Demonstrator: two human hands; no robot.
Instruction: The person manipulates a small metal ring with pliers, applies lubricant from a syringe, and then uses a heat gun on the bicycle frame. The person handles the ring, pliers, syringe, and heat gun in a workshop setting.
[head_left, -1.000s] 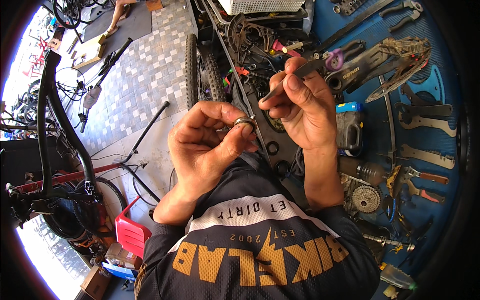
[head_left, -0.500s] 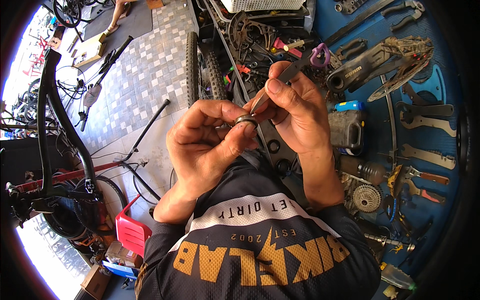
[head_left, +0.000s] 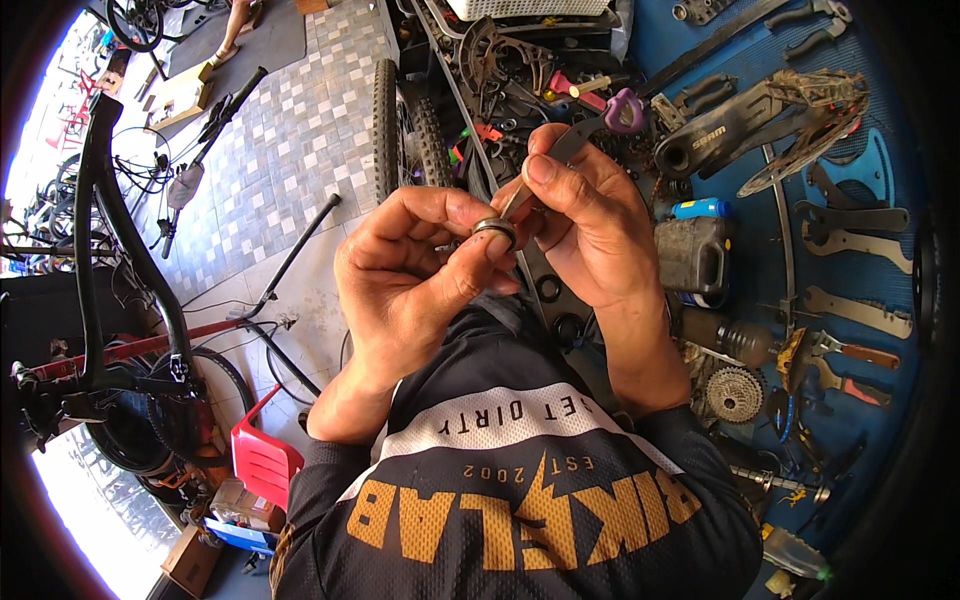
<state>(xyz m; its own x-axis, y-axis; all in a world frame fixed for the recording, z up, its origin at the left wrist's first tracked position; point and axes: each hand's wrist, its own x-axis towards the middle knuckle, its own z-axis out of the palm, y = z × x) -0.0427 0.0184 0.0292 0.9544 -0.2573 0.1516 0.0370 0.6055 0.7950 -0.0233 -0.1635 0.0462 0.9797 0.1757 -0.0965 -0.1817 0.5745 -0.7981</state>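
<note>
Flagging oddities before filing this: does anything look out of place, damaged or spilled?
The right hand holds a purple-handled blade resembling half a pair of scissors: only one finger loop shows. Its tip is at the bearing-like ring in the left hand. To the right, the crankset looks caked with dirt. No spill stands out.

Bicycle workshop (wrenches, cassette).

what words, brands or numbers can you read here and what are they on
Wording not copied out; where it stands:
Black shirt: large gold lettering, smaller gold letters and digits, readable.
White band across it: dark lettering, mostly readable.
Black crank arm: pale lettering, readable.
Metal ring in the left hand: nothing readable at this size.
</note>
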